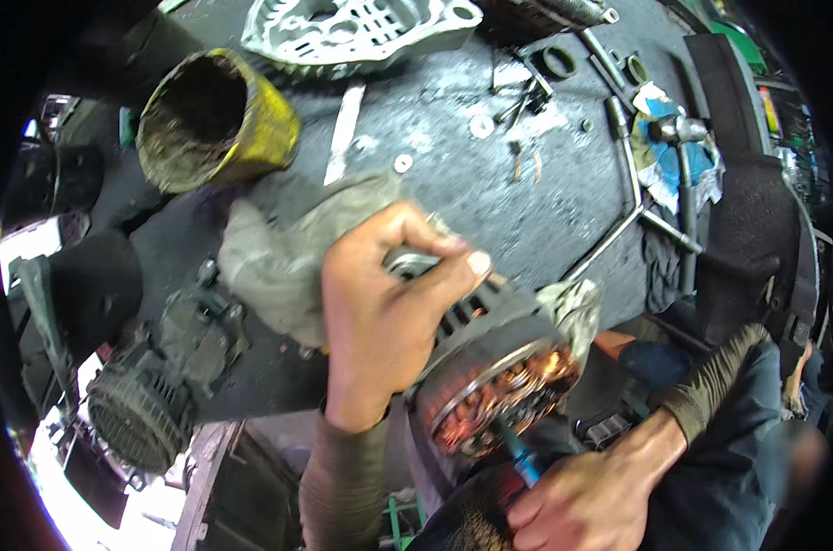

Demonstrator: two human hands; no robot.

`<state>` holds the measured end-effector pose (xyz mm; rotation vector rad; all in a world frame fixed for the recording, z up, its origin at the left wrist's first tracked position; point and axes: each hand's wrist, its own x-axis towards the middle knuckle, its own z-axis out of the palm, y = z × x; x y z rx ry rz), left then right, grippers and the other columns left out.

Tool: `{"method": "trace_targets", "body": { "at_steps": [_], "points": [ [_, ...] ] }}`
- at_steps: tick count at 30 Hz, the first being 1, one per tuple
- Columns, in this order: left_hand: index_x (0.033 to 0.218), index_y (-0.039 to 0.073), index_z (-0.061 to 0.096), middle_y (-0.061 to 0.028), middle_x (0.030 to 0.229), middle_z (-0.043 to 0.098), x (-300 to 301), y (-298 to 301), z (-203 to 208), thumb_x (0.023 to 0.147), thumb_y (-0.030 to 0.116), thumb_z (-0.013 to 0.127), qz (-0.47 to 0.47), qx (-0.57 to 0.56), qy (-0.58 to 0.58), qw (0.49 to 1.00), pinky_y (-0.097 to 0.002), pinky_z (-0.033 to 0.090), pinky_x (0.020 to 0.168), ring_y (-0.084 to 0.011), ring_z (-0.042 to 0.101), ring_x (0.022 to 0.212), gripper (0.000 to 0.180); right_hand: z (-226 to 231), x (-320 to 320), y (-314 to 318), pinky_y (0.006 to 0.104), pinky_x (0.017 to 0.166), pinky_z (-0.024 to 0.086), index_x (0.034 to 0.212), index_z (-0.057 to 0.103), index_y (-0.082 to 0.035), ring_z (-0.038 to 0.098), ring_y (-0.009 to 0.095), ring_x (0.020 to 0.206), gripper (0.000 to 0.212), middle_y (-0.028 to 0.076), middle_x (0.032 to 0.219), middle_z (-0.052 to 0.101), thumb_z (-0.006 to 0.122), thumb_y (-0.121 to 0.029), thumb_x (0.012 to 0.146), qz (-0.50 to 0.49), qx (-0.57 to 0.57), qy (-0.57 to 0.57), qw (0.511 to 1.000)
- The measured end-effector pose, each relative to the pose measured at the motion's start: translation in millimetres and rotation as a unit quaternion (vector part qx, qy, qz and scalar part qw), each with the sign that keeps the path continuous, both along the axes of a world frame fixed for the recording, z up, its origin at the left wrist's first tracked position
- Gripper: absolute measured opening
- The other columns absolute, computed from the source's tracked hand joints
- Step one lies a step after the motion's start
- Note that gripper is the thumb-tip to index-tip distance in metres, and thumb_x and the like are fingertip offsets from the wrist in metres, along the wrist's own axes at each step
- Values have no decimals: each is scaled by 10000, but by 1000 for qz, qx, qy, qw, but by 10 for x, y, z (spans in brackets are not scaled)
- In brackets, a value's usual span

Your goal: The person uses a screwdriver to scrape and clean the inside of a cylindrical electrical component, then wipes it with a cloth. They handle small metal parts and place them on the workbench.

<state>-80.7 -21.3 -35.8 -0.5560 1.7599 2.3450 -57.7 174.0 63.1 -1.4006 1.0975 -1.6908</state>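
An alternator (pixel 490 321) leans at the bench's near edge, its dark slotted housing facing up and away. Its copper windings (pixel 471 404) face me. My left hand (pixel 389 303) is closed on the top of the housing, thumb and forefinger bent together; the other fingers are hidden. From the lower right, my right hand (pixel 586 500) wraps round a screwdriver (pixel 522 456) with blue on it. The screwdriver points up into the windings, where its tip is hard to make out. A grey rag (pixel 288 248) lies behind my left hand, and a pale cloth (pixel 572 312) touches the alternator's right side.
A dirty yellow cylinder (pixel 274 129) and a silver metal casting (pixel 361 41) stand at the back of the dark bench (pixel 416 119). A hammer (pixel 684 184) and a long bent wrench (pixel 627 174) lie to the right. Another alternator part (pixel 136 409) is at left.
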Motion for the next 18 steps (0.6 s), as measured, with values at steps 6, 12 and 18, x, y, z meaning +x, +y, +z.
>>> {"method": "trace_targets", "body": {
  "at_steps": [6,12,18],
  "points": [
    [868,12,651,-119,889,775,-114,-85,-74,885,-38,822,-17,11,47,999,-327,610,801,-202,776,857,179,54,93,65,421,623,428,711,592,-90,546,295,667,148,75,740,544,736,-121,712,-100,7,92,991],
    [889,28,607,-164,887,752,-101,-42,276,899,-50,778,22,36,0,999,-367,636,789,-275,791,809,188,475,-159,174,437,648,460,740,611,-69,584,313,689,89,79,698,543,697,-46,736,-38,15,30,999],
    [914,55,607,-173,902,763,384,154,419,914,-20,754,140,97,-53,984,-364,659,765,-240,777,835,165,1054,-457,636,413,599,466,713,660,-32,586,287,607,21,77,689,614,655,-14,724,-26,-59,-45,997]
  ]
}}
